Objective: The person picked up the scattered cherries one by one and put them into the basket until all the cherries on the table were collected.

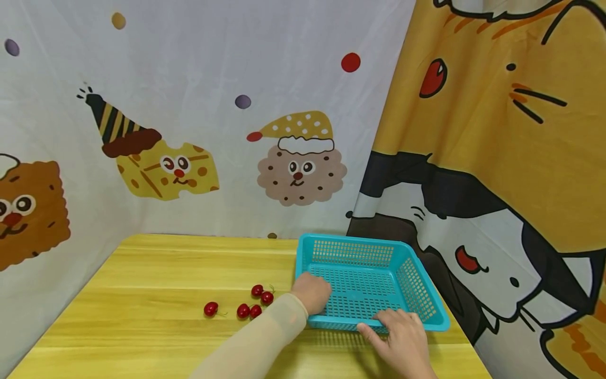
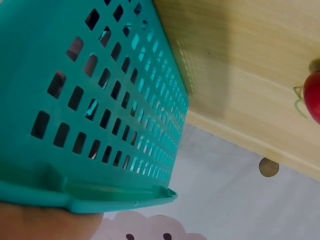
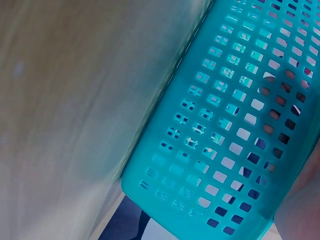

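While both hands grip its rim, the turquoise perforated plastic basket sits at the right, far end of the yellow wooden table. Left hand curls over the left wall; right hand clasps the near edge. Five red cherries lie just left.

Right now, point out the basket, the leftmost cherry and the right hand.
basket (image 1: 356, 245): head view, far perforated wall.
leftmost cherry (image 1: 210, 309): head view, middle of the fruit.
right hand (image 1: 402, 339): head view, back of the hand.
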`<state>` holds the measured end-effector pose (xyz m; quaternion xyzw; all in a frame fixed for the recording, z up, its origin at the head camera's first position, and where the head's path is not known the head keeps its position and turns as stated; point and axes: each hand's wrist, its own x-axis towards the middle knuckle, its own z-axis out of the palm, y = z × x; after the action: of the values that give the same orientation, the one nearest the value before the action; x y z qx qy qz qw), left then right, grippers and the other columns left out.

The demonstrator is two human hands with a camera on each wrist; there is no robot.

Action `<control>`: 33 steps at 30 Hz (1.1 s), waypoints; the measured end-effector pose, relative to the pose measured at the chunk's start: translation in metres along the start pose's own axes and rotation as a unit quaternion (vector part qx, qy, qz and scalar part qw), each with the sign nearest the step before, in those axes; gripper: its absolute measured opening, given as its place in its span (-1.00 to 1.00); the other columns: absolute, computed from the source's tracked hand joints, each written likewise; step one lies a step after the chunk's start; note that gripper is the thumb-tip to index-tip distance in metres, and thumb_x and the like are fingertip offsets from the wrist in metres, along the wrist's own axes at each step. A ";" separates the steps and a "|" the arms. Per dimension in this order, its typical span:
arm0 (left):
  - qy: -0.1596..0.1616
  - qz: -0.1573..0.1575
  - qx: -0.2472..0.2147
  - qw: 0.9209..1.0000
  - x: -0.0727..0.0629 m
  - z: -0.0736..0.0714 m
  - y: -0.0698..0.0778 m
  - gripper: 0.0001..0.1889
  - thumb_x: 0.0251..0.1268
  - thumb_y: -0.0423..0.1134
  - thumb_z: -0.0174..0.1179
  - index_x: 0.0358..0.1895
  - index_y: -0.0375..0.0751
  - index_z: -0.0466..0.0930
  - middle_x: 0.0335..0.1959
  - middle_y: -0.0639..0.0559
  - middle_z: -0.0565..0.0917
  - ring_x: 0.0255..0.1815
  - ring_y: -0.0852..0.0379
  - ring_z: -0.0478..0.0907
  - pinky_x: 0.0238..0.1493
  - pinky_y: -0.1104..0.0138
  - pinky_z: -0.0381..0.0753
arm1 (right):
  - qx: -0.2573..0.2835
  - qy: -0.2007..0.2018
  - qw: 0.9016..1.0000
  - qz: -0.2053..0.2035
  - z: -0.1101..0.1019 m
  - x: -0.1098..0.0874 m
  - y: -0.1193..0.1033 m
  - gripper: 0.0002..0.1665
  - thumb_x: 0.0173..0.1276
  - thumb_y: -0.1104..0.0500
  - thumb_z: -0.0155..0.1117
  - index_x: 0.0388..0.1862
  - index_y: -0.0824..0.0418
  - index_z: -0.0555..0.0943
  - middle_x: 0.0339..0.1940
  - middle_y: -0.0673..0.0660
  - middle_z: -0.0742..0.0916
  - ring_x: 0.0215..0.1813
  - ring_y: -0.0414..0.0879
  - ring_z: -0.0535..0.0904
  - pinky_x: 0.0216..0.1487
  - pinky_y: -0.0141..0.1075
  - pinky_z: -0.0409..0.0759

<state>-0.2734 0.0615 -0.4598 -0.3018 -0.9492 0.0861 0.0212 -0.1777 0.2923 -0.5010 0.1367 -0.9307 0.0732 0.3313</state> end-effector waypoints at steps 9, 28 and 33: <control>-0.013 -0.006 0.012 1.000 0.002 0.001 0.002 -0.63 0.46 -0.23 0.31 -0.61 0.08 0.56 -0.51 0.19 0.73 -0.42 0.25 0.63 -0.06 0.31 0.68 | 0.003 0.008 1.000 -0.004 0.002 0.000 0.002 -0.60 0.13 -0.42 0.58 -0.38 -0.18 0.78 -0.44 -0.19 0.76 -0.42 -0.23 0.54 -0.30 -0.25 0.37; 0.021 -0.002 -0.019 1.000 -0.002 0.001 0.000 -0.46 0.25 0.40 0.41 -0.60 0.09 0.53 -0.63 0.23 0.61 -0.51 0.27 0.55 -0.13 0.30 0.67 | 0.002 -0.005 1.000 0.006 0.000 0.000 0.001 -0.58 0.15 -0.41 0.58 -0.38 -0.14 0.79 -0.43 -0.15 0.78 -0.40 -0.22 0.55 -0.28 -0.24 0.38; 0.083 0.018 -0.106 0.991 -0.003 0.006 -0.005 -0.62 0.37 0.31 0.38 -0.36 0.11 0.78 -0.47 0.27 0.76 -0.34 0.25 0.69 0.02 0.25 0.73 | 0.003 -0.006 1.000 0.004 0.000 -0.001 0.000 -0.59 0.16 -0.40 0.58 -0.36 -0.14 0.79 -0.41 -0.15 0.79 -0.39 -0.21 0.58 -0.27 -0.23 0.39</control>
<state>-0.2746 0.0550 -0.4646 -0.3257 -0.9423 -0.0400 0.0666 -0.1770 0.2929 -0.5016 0.1341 -0.9331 0.0769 0.3247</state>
